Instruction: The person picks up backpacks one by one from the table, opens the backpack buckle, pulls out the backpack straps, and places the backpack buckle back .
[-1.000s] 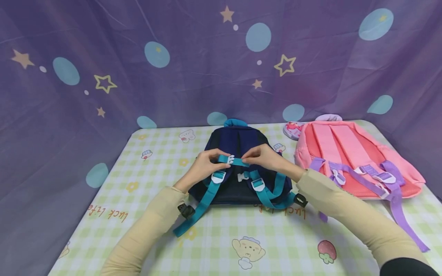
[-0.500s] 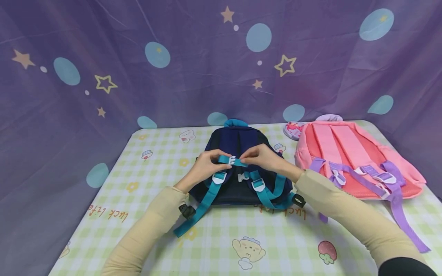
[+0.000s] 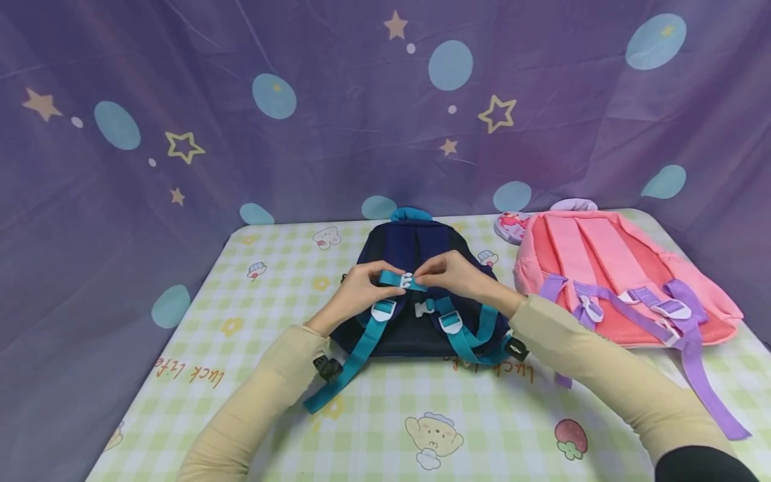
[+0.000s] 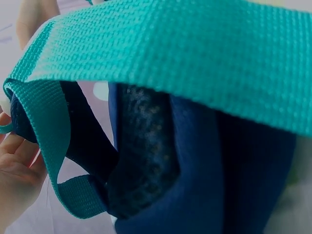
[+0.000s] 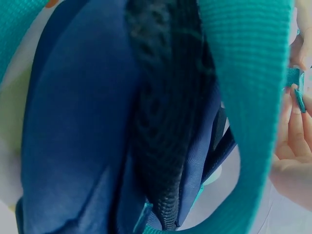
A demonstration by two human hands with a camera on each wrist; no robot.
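Note:
A navy backpack (image 3: 400, 241) lies with its shoulder straps up. Above it, my left hand (image 3: 358, 289) pinches a teal strap (image 3: 391, 278) beside a white plastic buckle (image 3: 406, 280). My right hand (image 3: 460, 276) pinches the same strap just right of the buckle, thumb and index finger together. A second white buckle (image 3: 424, 308) hangs on a teal strap lower down. Teal webbing (image 4: 195, 53) crosses close to the left wrist camera. Fingers (image 5: 295, 134) holding a short piece of teal strap show at the right edge of the right wrist view.
On the right lies a pink backpack (image 3: 608, 248) with purple straps, one hanging towards the front. Loose teal straps (image 3: 361, 351) trail from the navy backpack's lower edge. A checked cloth (image 3: 253, 415) covers the table, and a purple curtain (image 3: 337, 134) stands behind it.
My right hand has shifted slightly left, closer to the white buckle, and the buckle has moved a little to the right. Less strap shows between them. My left hand stays nearly still.

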